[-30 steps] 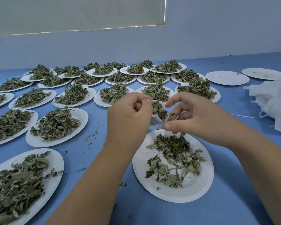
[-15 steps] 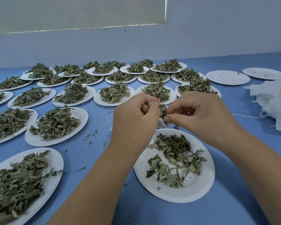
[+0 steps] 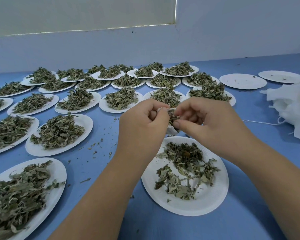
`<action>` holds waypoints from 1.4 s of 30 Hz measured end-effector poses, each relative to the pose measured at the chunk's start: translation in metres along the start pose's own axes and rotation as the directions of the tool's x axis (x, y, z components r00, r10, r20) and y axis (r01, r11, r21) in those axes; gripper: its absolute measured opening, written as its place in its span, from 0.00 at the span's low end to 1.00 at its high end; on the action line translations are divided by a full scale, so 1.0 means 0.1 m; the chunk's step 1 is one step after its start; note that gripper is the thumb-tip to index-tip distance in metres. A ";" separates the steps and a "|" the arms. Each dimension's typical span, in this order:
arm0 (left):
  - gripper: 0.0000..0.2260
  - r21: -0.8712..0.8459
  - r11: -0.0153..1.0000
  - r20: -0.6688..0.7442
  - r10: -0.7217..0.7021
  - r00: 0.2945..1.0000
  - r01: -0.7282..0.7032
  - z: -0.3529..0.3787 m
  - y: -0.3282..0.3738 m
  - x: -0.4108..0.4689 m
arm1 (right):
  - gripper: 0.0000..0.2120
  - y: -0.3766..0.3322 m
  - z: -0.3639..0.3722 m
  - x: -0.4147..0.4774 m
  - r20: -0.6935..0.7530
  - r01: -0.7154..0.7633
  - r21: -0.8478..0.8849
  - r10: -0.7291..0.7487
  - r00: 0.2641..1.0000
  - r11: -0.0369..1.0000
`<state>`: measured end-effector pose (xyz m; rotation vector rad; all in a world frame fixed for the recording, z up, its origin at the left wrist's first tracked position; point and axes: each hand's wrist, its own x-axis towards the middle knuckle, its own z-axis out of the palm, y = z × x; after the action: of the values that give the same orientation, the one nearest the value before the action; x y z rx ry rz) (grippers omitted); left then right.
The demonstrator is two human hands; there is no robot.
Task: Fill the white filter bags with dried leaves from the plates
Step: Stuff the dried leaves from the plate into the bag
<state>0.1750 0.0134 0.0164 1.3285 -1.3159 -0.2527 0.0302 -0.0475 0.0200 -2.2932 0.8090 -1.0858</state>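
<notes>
Filter bag [image 3: 171,131] at centre, plate [image 3: 189,209] just below, heaped plates [image 3: 35,150] across left and upper middle, two plates [image 3: 243,81] upper right, bag pile [image 3: 292,105] right edge.

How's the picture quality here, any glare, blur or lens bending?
Head view: light is soft and even, no glare, faint shadows under the near plate; wide-angle lens bows the table edge at the wall; the filter bag between left hand and right hand looks slightly soft.
</notes>
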 end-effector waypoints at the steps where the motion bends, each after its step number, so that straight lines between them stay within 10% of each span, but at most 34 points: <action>1: 0.11 -0.003 1.000 0.000 -0.002 1.000 0.002 0.00 0.00 0.00 | 0.08 0.00 0.00 0.00 -0.016 -0.012 0.027 0.012 1.000 1.000; 19: 0.10 -0.104 0.992 0.011 -0.065 0.998 0.066 -0.01 0.04 -0.02 | 0.14 -0.03 -0.02 0.03 -0.012 -0.194 0.339 0.210 0.978 0.921; 28: 0.12 -0.118 0.991 0.072 -0.054 0.996 0.062 -0.01 0.11 -0.06 | 0.21 0.00 -0.02 0.05 0.209 -0.380 0.476 0.318 0.925 0.793; 42: 0.09 -0.069 0.997 0.139 -0.032 0.990 0.041 0.03 0.13 -0.08 | 0.08 0.00 0.13 0.07 0.049 -0.303 0.228 0.300 0.953 0.925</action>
<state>0.1636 0.0224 0.0212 1.2938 -1.3854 -0.4197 0.0439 -0.0502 0.0164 -1.9042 0.9391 -0.9680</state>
